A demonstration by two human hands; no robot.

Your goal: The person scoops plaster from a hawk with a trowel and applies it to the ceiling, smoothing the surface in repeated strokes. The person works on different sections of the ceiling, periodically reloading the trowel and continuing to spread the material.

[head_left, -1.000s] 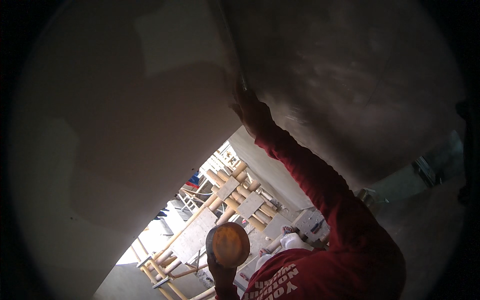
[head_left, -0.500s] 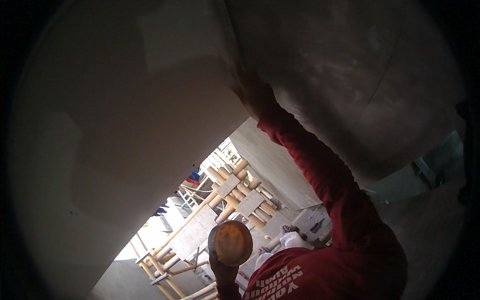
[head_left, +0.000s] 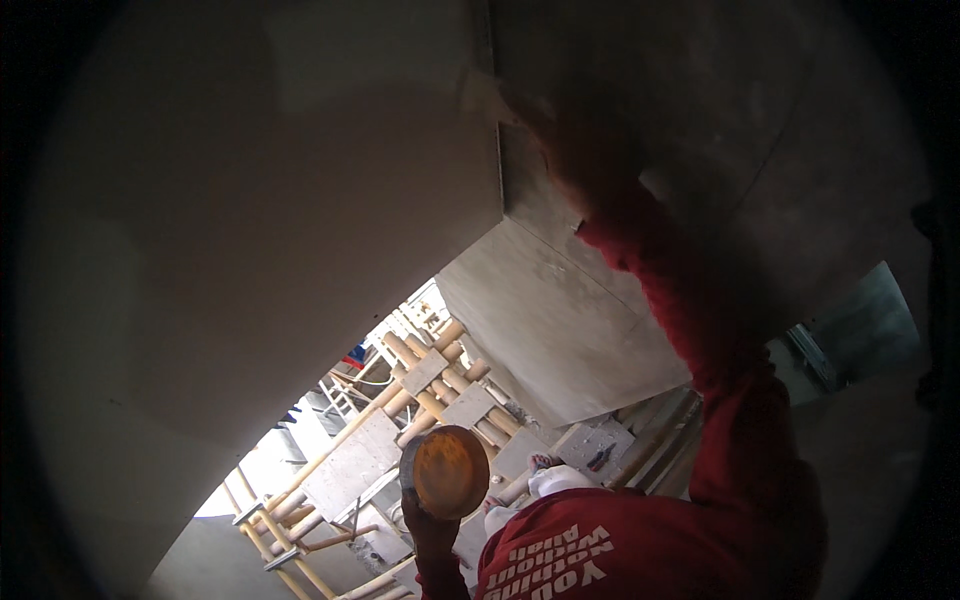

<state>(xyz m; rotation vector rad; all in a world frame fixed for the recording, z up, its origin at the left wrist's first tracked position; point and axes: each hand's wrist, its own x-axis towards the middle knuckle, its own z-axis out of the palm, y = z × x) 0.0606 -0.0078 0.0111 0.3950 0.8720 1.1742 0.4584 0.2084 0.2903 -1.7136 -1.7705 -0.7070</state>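
Observation:
My left hand [head_left: 432, 522], low in the picture, grips a round, shallow bowl-like container [head_left: 452, 473] by its lower left side. The container's face is rusty orange-brown and its side is dark. My right arm, in a red sleeve, stretches up to the seam between the smooth pale surface [head_left: 300, 250] on the left and the dark grey wall panel [head_left: 720, 130] on the right. There my right hand [head_left: 585, 150] is close to the panel, dark and smeared by motion. Whether its fingers hold anything is hidden by the blur.
Below lies a scaffold of tan poles [head_left: 420, 365] with grey boards [head_left: 355, 465] laid across them. A dark red-handled tool [head_left: 600, 458] rests on a board near my feet. A grey panel [head_left: 560, 320] slopes down behind the scaffold. Bright daylight shows through the gap.
My right hand has moved right from the seam, over the dark panel. The view has shifted slightly, and the container in my left hand appears a little farther left.

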